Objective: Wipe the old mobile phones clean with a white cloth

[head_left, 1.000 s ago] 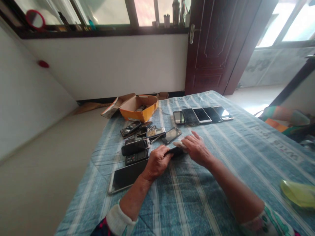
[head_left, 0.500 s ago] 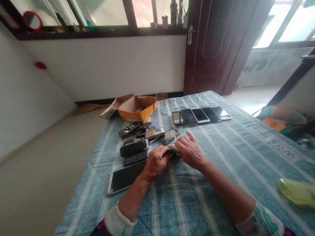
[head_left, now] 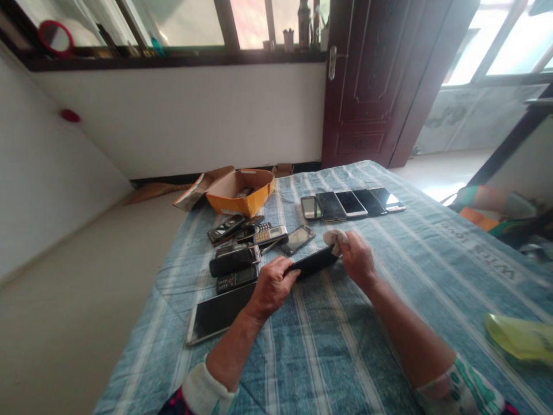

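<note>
My left hand [head_left: 275, 286] grips the near left end of a black smartphone [head_left: 314, 260], its fingers wrapped round the edge. The phone is held tilted above the bed cover. Pinched in my right hand [head_left: 358, 258] is a crumpled whitish wipe [head_left: 334, 239], which sits at the phone's far right end. Just beyond the phone lies a grey touchscreen phone [head_left: 298, 239]. Left of my hands is a heap of old keypad phones [head_left: 270, 234], and a white-framed tablet [head_left: 218, 313] lies partly behind my left hand.
An open orange cardboard box [head_left: 242, 199] with something dark inside stands at the far left edge of the striped blue bed cover [head_left: 311, 369]. Several smartphones [head_left: 352, 203] lie in a row at the back. A yellow-green packet [head_left: 518, 337] is at the right. A brown door [head_left: 367, 86] stands behind.
My right hand has moved right with the wipe, from the middle of the black smartphone to its far end, uncovering the phone's surface. My left hand keeps its hold.
</note>
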Action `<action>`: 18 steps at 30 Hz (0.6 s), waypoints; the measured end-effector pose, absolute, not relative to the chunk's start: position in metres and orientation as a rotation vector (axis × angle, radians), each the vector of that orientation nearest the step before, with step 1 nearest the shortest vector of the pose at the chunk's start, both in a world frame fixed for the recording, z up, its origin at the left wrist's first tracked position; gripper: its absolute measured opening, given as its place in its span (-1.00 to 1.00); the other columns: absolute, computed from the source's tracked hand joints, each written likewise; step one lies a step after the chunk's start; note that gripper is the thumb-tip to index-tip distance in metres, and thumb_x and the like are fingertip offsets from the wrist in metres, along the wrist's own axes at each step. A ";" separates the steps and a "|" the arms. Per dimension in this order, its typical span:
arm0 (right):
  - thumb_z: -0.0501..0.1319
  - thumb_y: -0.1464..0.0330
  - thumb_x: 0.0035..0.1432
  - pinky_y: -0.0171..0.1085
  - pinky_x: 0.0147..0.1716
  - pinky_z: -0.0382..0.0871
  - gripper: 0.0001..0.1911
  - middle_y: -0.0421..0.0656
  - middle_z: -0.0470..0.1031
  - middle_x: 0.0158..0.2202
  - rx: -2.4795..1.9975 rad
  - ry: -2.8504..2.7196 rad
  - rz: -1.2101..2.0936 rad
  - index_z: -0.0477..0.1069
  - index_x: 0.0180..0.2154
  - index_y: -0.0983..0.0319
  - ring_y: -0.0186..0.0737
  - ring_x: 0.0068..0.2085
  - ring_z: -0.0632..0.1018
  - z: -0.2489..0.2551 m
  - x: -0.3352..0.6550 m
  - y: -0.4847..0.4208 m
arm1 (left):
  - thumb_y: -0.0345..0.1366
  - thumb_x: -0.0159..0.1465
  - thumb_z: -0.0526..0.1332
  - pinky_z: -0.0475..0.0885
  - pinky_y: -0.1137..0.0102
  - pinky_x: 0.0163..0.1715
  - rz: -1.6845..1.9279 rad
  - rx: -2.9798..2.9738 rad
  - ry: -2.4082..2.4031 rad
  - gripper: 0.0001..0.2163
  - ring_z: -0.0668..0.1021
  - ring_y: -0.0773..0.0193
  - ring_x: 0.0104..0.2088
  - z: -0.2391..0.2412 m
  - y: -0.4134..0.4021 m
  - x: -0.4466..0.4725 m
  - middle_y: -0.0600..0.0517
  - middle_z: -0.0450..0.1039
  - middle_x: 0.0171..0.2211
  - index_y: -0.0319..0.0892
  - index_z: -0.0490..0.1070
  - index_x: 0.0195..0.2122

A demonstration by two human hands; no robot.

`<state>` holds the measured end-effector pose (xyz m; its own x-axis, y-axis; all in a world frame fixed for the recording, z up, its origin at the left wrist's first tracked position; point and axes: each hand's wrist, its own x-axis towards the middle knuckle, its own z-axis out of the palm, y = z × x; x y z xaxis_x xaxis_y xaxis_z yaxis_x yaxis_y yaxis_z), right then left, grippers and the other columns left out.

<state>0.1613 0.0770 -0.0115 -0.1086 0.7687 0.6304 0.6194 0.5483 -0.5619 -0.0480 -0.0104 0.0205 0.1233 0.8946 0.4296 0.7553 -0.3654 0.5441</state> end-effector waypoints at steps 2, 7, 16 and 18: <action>-0.06 0.30 0.29 -0.28 -0.36 0.25 -0.70 -0.13 0.35 -0.43 -1.104 -1.852 0.111 0.26 -0.47 0.19 -0.22 -0.36 0.36 -0.007 0.154 0.071 | -0.40 0.19 0.18 0.29 0.48 -0.45 1.064 2.202 1.640 -0.87 0.42 0.36 -0.48 0.020 -0.010 -0.048 0.09 0.32 -0.52 -0.21 0.37 -0.51; -0.02 0.42 0.24 -0.11 0.04 0.17 -0.81 -0.06 0.42 -0.26 -0.838 -2.130 -0.036 0.31 -0.38 0.22 -0.16 -0.17 0.39 0.005 0.127 0.051 | -0.46 0.16 0.19 0.29 0.48 -0.46 1.058 2.204 1.642 -0.88 0.42 0.35 -0.47 0.019 -0.010 -0.047 0.09 0.32 -0.51 -0.21 0.35 -0.52; 0.01 0.40 0.24 -0.04 0.16 -0.04 -0.81 -0.20 0.39 -0.41 -0.827 -2.253 -0.042 0.33 -0.40 0.19 -0.26 -0.29 0.39 0.003 0.130 0.057 | -0.46 0.16 0.20 0.29 0.48 -0.45 1.052 2.189 1.624 -0.89 0.41 0.35 -0.48 0.023 -0.010 -0.047 0.09 0.32 -0.53 -0.21 0.38 -0.51; 0.00 0.35 0.26 -0.10 0.07 0.09 -0.77 -0.18 0.38 -0.42 -0.898 -2.176 0.017 0.31 -0.43 0.20 -0.26 -0.31 0.39 -0.001 0.143 0.069 | -0.44 0.16 0.20 0.28 0.49 -0.47 1.053 2.199 1.649 -0.85 0.40 0.37 -0.50 0.023 -0.009 -0.047 0.10 0.30 -0.55 -0.21 0.35 -0.55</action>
<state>0.1431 0.0692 -0.0015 -0.4574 0.6065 0.6503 0.5962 0.7518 -0.2818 -0.0474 -0.0093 0.0235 0.1250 0.8994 0.4188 0.7587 -0.3587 0.5439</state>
